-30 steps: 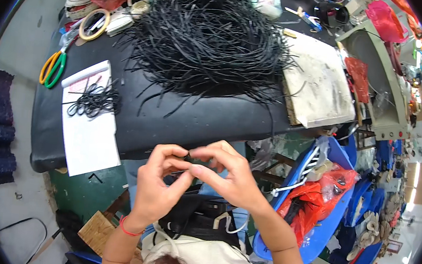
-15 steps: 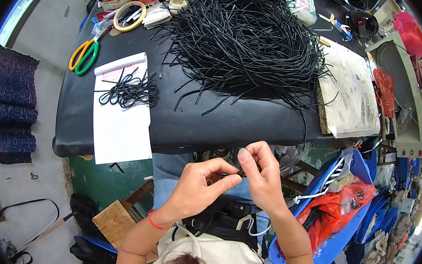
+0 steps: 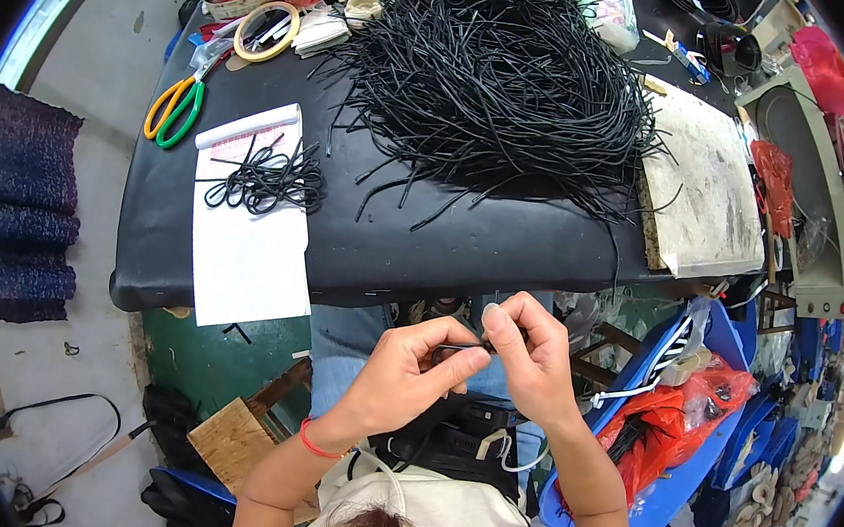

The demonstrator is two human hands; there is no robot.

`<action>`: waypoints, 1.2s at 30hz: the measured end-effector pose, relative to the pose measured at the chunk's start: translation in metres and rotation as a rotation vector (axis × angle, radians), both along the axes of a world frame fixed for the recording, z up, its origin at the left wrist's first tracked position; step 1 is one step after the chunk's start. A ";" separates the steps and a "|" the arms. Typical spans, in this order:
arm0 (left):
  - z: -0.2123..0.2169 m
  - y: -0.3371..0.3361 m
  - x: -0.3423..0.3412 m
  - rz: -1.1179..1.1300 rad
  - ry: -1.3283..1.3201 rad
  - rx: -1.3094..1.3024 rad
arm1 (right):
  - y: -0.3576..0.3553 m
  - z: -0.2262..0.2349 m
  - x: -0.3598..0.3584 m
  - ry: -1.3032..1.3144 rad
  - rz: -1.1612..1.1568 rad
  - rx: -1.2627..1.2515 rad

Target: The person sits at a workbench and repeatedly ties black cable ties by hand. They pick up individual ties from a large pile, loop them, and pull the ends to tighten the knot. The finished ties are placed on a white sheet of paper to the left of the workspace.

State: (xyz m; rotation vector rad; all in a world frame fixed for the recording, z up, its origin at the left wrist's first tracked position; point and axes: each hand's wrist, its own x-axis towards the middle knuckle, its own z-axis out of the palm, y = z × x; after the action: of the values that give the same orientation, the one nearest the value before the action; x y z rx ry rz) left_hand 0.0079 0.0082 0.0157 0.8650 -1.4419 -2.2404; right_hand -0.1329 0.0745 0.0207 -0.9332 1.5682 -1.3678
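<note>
**Asker:** While the person's hands meet low in the centre of the frame, what are they working on?

**Describer:** Both hands are together just below the near edge of a black table. The left hand and the right hand pinch a short black cord piece between their fingertips, thumbs pressed in close. The piece looks to be bent or looped, though it is too small to tell how.

**Asker:** Where do the cords come from?

**Describer:** A big tangled heap of black cords covers the upper middle of the table. At centre left, a smaller bundle of looped cords lies on a white paper sheet.

**Asker:** Anything else nearby?

**Describer:** Scissors with green and yellow handles lie at upper left, a tape roll above them, and a worn pale board at right.

**Asker:** Which step does this seem to be?

**Describer:** It appears to be the forming of one cord by hand. Finishing it likely calls for a firm fingertip grip, so the small piece does not slip or spring open.
</note>
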 end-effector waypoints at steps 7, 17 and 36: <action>0.000 0.013 -0.003 0.049 -0.090 -0.368 | -0.007 -0.017 -0.007 0.041 -0.096 0.040; -0.005 0.002 -0.001 0.166 0.008 -0.017 | -0.001 0.000 -0.014 -0.347 0.110 0.112; 0.001 -0.011 -0.009 0.363 0.271 0.134 | 0.000 0.019 0.011 -0.304 0.050 0.076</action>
State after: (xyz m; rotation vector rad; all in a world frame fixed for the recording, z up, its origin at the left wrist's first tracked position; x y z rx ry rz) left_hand -0.0014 -0.0030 0.0162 0.7561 -0.9395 -2.0946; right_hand -0.1217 0.0744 0.0396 -0.6780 1.3469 -1.3355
